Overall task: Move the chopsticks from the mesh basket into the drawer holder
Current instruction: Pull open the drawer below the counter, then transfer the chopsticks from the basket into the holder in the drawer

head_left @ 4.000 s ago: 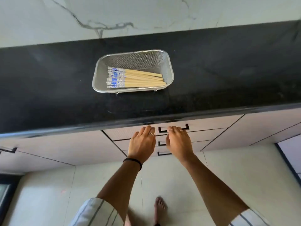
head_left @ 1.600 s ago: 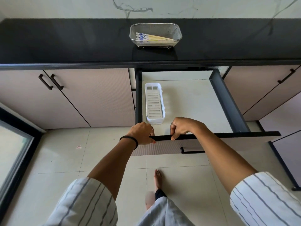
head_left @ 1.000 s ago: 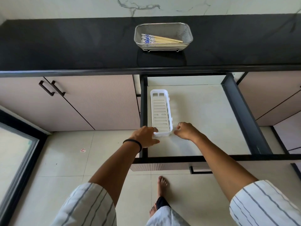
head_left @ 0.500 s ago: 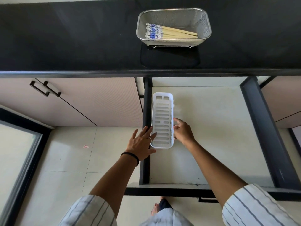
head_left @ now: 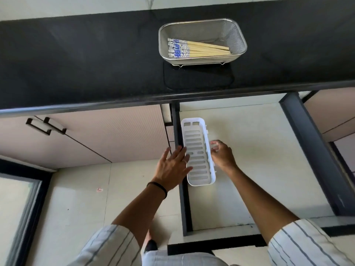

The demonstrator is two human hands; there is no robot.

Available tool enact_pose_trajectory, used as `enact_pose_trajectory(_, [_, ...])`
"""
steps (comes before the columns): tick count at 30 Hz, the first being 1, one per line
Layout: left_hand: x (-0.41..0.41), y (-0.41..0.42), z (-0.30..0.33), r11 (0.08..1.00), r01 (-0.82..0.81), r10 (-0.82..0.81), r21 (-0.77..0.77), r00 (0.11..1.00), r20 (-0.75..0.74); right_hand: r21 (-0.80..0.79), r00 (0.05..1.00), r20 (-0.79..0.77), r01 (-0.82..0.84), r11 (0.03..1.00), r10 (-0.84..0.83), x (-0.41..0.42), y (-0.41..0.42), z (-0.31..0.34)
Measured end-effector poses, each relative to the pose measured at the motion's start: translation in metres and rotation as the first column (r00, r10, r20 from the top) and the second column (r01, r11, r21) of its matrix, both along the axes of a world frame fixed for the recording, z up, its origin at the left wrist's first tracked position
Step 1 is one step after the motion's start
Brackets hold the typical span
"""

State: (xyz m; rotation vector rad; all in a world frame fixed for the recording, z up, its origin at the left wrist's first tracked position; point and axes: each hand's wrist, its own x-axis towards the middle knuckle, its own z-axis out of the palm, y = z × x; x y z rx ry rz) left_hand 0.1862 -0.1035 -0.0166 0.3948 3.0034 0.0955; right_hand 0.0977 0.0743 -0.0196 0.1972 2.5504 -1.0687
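Several wooden chopsticks (head_left: 199, 49) with blue-and-white patterned ends lie in a metal mesh basket (head_left: 237, 33) on the black countertop. Below it a drawer (head_left: 259, 169) stands pulled out, with a white slotted plastic holder (head_left: 197, 154) lying lengthwise along its left side. My left hand (head_left: 172, 167) is spread with straight fingers over the holder's left edge and the drawer's dark side rail. Beside the holder's right edge is my right hand (head_left: 221, 156), its fingers loosely curled and holding nothing.
The black countertop (head_left: 86, 60) runs the full width above. Pale cabinet doors with dark handles (head_left: 46, 126) are to the left. The drawer's dark right rail (head_left: 311, 150) and front panel (head_left: 211, 244) frame it. A tiled floor (head_left: 76, 198) lies below.
The drawer was pulled fully out by both hands. Both hands then moved onto the white holder, and the view has shifted closer, over the drawer.
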Motion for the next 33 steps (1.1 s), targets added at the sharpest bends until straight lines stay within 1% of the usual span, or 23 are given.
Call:
enact_pose_trajectory(1, [-0.012,-0.009,0.003,1.0,0.0,0.0,-0.001,1.0,0.006,0.0,0.999,-0.038,0.031,1.0,-0.031,-0.005,-0.007,0.004])
enact_pose_trajectory(4, [-0.045,-0.04,0.016,1.0,-0.006,0.007,0.028,0.999,-0.051,-0.027,0.979,-0.166,0.116,0.993,-0.119,-0.022,-0.034,0.023])
enact_pose_trajectory(6, [-0.059,-0.063,0.028,0.999,0.002,0.002,0.051,0.997,-0.071,-0.045,0.952,-0.272,0.133,0.99,-0.14,-0.03,-0.055,0.038])
enact_pose_trajectory(8, [-0.073,-0.088,0.042,0.994,-0.046,0.055,0.098,0.995,-0.083,-0.08,0.92,-0.362,0.13,0.988,-0.151,-0.036,-0.077,0.053])
enact_pose_trajectory(10, [-0.086,-0.108,0.06,0.967,-0.145,0.17,0.21,0.98,-0.105,-0.107,0.9,-0.407,0.121,0.987,-0.155,-0.042,-0.094,0.069])
enact_pose_trajectory(12, [-0.097,-0.126,0.077,0.94,-0.202,0.248,0.276,0.958,-0.145,-0.119,0.885,-0.438,0.118,0.986,-0.159,-0.05,-0.108,0.085])
enact_pose_trajectory(15, [-0.116,-0.146,0.101,0.931,-0.203,0.269,0.302,0.943,-0.196,-0.102,0.865,-0.48,0.11,0.989,-0.146,-0.067,-0.119,0.11])
enact_pose_trajectory(19, [-0.145,-0.158,0.12,0.931,-0.174,0.253,0.322,0.941,-0.225,-0.044,0.834,-0.54,0.105,0.994,-0.112,-0.095,-0.128,0.139])
enact_pose_trajectory(22, [-0.172,-0.156,0.124,0.93,-0.149,0.232,0.336,0.947,-0.22,0.03,0.83,-0.549,0.131,0.991,-0.093,-0.122,-0.127,0.155])
enact_pose_trajectory(26, [-0.206,-0.147,0.118,0.918,-0.127,0.213,0.376,0.957,-0.197,0.199,0.848,-0.529,0.088,0.976,0.031,-0.16,-0.119,0.168])
enact_pose_trajectory(30, [-0.229,-0.139,0.105,0.901,-0.131,0.217,0.414,0.961,-0.168,0.306,0.878,-0.475,0.095,0.947,0.066,-0.198,-0.115,0.167])
enact_pose_trajectory(33, [-0.238,-0.13,0.095,0.85,-0.14,0.241,0.507,0.961,-0.139,0.384,0.912,-0.401,0.082,0.92,0.086,-0.221,-0.113,0.162])
